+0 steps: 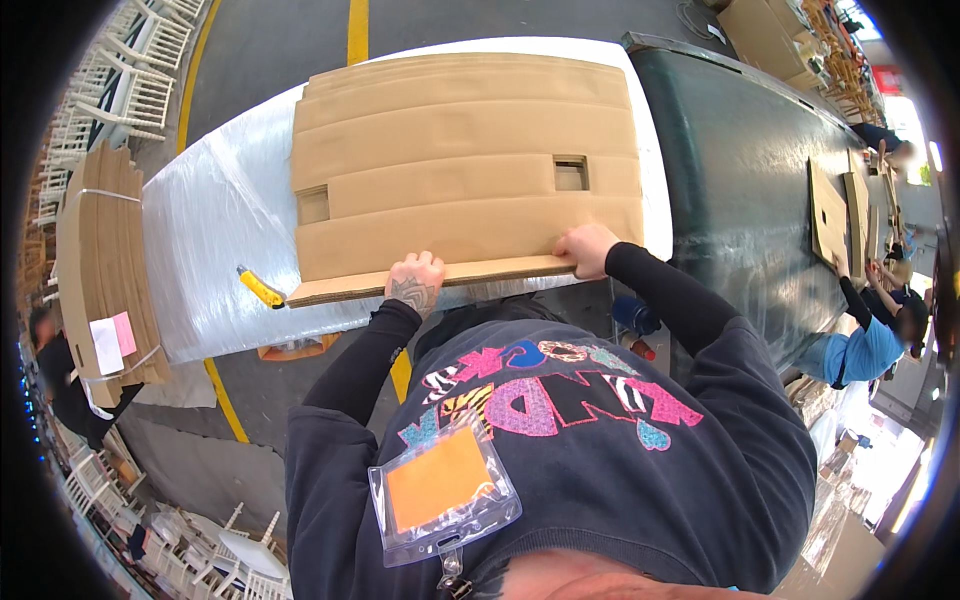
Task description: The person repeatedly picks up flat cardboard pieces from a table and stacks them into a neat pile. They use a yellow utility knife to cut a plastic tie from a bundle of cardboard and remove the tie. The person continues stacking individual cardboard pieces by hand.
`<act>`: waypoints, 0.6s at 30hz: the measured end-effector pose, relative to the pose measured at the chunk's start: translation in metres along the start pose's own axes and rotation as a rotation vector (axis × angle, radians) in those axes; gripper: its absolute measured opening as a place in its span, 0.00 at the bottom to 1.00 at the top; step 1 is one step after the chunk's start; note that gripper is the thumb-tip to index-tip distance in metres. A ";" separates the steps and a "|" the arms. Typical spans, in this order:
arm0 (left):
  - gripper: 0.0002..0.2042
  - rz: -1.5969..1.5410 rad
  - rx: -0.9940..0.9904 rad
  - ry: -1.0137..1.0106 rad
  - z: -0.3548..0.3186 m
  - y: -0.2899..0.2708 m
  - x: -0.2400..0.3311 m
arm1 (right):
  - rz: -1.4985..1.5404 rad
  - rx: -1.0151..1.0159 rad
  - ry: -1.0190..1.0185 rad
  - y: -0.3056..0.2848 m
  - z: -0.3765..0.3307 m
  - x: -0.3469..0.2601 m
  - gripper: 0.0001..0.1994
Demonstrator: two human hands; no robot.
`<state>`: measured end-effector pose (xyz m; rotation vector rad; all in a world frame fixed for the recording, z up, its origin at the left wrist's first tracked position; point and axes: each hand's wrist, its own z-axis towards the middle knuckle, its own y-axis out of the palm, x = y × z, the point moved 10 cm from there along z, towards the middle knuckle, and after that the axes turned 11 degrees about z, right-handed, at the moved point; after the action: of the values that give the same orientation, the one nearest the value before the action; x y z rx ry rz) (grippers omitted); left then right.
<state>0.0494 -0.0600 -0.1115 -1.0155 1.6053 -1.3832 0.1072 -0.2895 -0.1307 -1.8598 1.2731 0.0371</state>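
Observation:
A stack of flat brown cardboard sheets (pixel 465 170) with two rectangular cut-outs lies on a white table wrapped in clear plastic (pixel 215 240). My left hand (pixel 415 282) grips the stack's near edge left of the middle. My right hand (pixel 588 248) grips the same edge further right, thumb on top. Both arms wear black sleeves. A yellow utility knife (pixel 260 288) rests on the plastic just left of the stack's near corner.
A strapped bundle of cardboard (pixel 95 270) stands at the left with paper slips on it. A long dark green table (pixel 745 190) runs to the right, where other people handle cardboard (pixel 828 215). White chairs (pixel 130 80) stand at the upper left.

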 end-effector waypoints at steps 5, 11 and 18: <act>0.04 -0.025 -0.063 0.180 -0.042 0.001 0.039 | 0.053 -0.355 -0.115 -0.018 0.009 -0.079 0.30; 0.06 -0.078 -0.093 0.211 -0.046 0.028 0.063 | -0.083 0.806 -0.282 -0.084 0.142 -0.139 0.31; 0.06 -0.327 -0.343 0.337 -0.029 0.009 0.054 | -0.061 0.676 -0.238 -0.063 0.164 -0.138 0.34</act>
<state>0.0014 -0.0984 -0.1199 -1.3482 2.0441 -1.5935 0.1577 -0.0715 -0.1315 -1.2634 0.9104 -0.1802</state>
